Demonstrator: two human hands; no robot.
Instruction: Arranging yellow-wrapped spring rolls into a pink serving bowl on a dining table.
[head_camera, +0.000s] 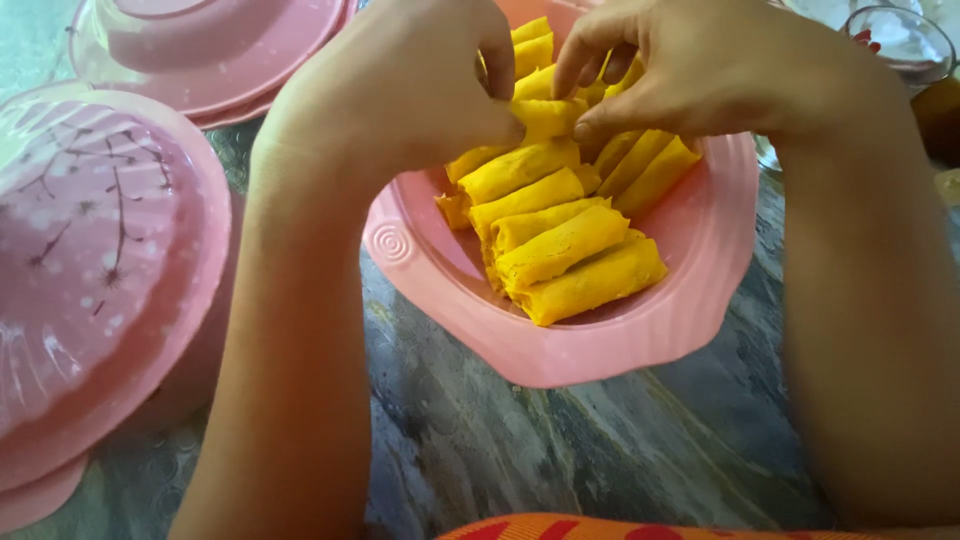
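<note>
A pink plastic plate (690, 300) sits on a grey-green marbled surface and holds several yellow rolled pancakes (570, 255) laid side by side. My left hand (410, 85) and my right hand (700, 65) meet over the far part of the plate. Both pinch one yellow roll (545, 115) between thumbs and fingertips, resting on top of the other rolls. More rolls lie behind the hands, partly hidden.
A pink lid with a branch pattern (90, 250) lies at the left on another pink plate. A second upturned pink dish (210, 50) sits at the top left. A clear glass bowl (900, 40) stands at the top right. Orange cloth (620, 528) shows at the bottom edge.
</note>
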